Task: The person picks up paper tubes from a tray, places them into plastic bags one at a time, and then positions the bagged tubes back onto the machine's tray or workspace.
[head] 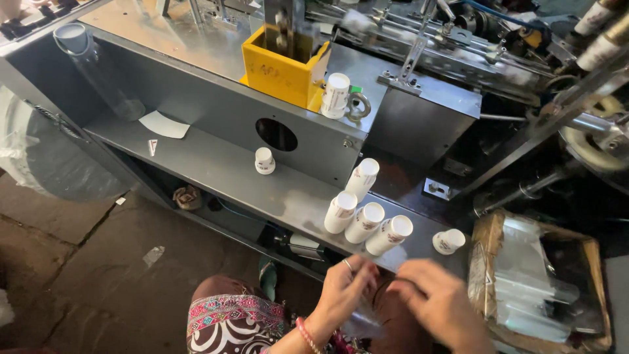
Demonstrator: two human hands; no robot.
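Observation:
My left hand (344, 288) and my right hand (436, 298) meet low in the view, just below the front edge of a grey metal shelf (216, 167). Both are blurred, and a thin clear plastic film (363, 322) appears between and under them; the grip is hard to make out. On the shelf just above my hands lie three short stacks of white paper cups (363, 219), a fourth stack (362, 177) leaning behind them. A single cup (448, 241) lies to the right. Another small cup (264, 160) stands upside down farther left.
A yellow box (282, 69) sits on the machine top beside a white cup stack (336, 95). A round hole (276, 134) opens in the machine's panel. A clear tube (98, 72) leans at the left. A cardboard box holding plastic bags (537, 282) stands at my right. Moving machinery fills the upper right.

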